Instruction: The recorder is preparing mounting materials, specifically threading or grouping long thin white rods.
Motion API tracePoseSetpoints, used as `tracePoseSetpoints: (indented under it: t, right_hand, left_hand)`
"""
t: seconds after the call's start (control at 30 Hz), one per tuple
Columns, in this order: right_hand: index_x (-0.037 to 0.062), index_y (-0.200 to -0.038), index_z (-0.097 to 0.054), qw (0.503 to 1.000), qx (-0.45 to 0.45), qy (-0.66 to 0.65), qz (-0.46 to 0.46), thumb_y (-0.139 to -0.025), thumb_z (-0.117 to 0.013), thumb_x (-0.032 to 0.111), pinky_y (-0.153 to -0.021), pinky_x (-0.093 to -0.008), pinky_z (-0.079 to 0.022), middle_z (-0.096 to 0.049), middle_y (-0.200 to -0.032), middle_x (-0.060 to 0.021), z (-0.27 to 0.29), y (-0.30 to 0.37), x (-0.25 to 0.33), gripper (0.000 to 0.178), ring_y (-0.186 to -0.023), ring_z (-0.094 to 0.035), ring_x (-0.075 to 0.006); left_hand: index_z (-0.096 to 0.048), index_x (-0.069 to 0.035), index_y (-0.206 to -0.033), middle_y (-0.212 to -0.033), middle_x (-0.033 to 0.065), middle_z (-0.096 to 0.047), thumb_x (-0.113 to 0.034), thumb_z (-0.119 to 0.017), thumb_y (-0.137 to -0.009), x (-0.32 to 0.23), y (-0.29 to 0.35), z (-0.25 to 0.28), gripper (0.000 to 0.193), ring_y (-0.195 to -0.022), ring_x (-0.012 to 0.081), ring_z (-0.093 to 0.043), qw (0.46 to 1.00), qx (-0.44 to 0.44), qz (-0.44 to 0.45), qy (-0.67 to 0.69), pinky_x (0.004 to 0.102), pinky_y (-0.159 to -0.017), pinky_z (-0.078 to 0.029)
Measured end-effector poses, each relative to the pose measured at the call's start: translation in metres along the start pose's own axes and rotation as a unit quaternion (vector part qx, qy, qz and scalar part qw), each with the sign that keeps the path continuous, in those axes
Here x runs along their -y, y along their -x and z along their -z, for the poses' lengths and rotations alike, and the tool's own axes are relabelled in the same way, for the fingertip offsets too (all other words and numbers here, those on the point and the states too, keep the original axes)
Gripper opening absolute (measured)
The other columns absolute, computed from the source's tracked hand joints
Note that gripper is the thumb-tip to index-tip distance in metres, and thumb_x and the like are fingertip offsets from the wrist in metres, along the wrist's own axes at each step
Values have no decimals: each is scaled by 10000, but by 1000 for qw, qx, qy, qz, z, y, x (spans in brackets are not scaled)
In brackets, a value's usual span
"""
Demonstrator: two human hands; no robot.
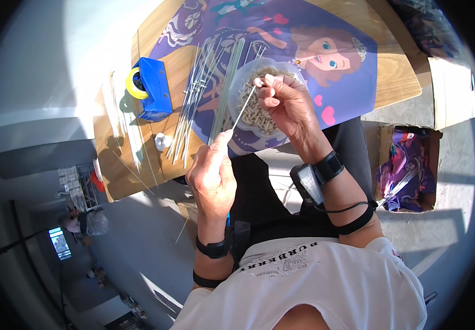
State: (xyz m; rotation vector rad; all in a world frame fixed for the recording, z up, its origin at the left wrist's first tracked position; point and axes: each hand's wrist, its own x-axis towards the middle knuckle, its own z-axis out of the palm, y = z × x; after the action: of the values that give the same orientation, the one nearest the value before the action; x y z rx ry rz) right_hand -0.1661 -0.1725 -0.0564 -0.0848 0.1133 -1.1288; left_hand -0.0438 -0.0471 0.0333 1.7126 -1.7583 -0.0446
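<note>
dark lettering (281, 256) + a pale emblem run across the chest of the white t-shirt (353, 283); a lit screen (59, 243) shows far off at left, too small to read. left hand (212, 179): fingers curled in, closed on the lower end of a thin white rod (243, 113), index finger laid along it. right hand (289, 104): thumb + index pinched tight at the rod's upper end, other fingers bent; can't tell if a small piece sits btwn the tips. rod is straight, pale, slim, tilted up to the right, held over the left part of a clear plastic bowl (238, 88) w/ scalloped rim, full of short off-white pegs (258, 118). bowl sits on a purple mat (353, 93) printed w/ a cartoon princess in a tiara + pink hearts, on a wood-top table (399, 77). left of bowl: a tight bundle of plain rods (227, 91), then a looser fan of rods (193, 96) w/ small pale bits partway along. further left, a blue tape dispenser (157, 91) w/ yellow-cored roll (133, 83), + more thin sticks (133, 132) near table edge. open cardboard box (436, 165) on floor at right, purple printed stuff + pale rods inside.
</note>
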Motion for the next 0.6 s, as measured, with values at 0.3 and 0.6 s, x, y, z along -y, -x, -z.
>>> tracePoseSetpoints:
  t: [0.3, 0.6]
  right_hand:
    - [-60, -896, -552, 999, -39, -20, -11, -900, -510, 36, -514, -201, -404, -551, -798, -96, -7, 1, 1, 104, -615, -480, -96]
    - [-66, -913, -553, 998, -44, -30, -15, -906, -493, 43, -562, -229, -454, -564, -780, -92, -6, 1, -1, 124, -615, -513, -128]
  left_hand:
    - [-635, -56, -1066, -737, 122, -582, 128, -552, -730, -2, -2, -4, 393, -604, 237, -573, 1000, -10, -12, 3, 320, -568, -462]
    - [-630, -78, -1077, -718, 127, -570, 105, -562, -731, -2, -6, -5, 397, -596, 262, -579, 1000, -5, -5, -19, 338, -557, -460]
